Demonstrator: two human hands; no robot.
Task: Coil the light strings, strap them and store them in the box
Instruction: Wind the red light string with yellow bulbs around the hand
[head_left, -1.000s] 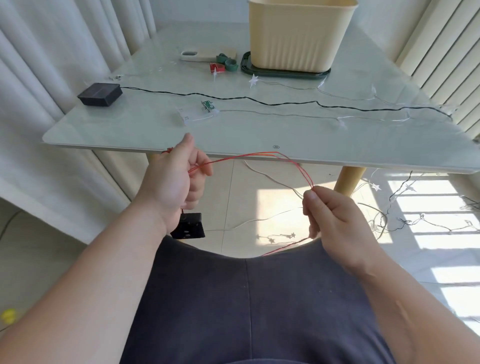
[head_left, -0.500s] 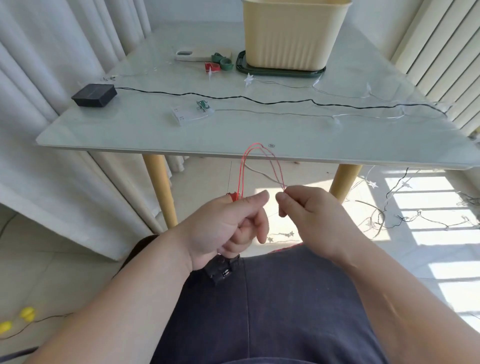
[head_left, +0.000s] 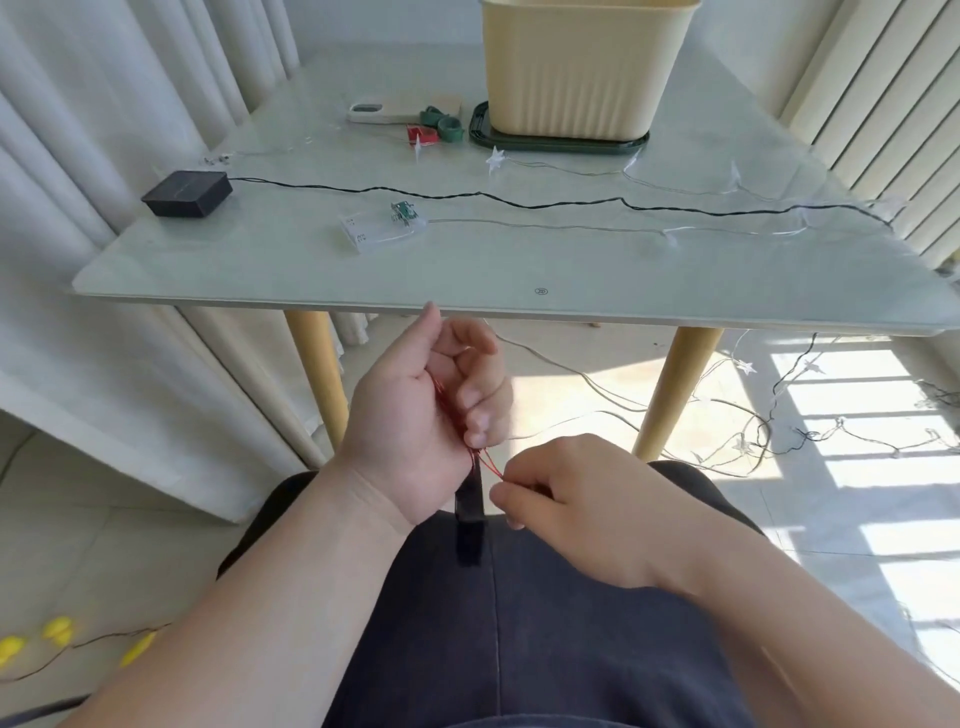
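Red wire (head_left: 448, 402) of one light string runs in loops through the left hand (head_left: 410, 415), whose fingers are curled around it just below the table's near edge. From the bottom of that fist a short red loop comes out toward 5 o'clock, where the right hand (head_left: 576, 506) pinches it between thumb and fingertips. A black battery case (head_left: 469, 517) hangs on the red wire just under the left hand, over the person's lap. On the table (head_left: 519, 270), the cream box (head_left: 582, 67) stands at 12 o'clock on a dark green tray (head_left: 561, 144), and green straps (head_left: 441, 122) lie at its 9 o'clock. A black wire (head_left: 519, 201) and a clear wire (head_left: 545, 226) cross the table and trail to the floor at 3 o'clock.
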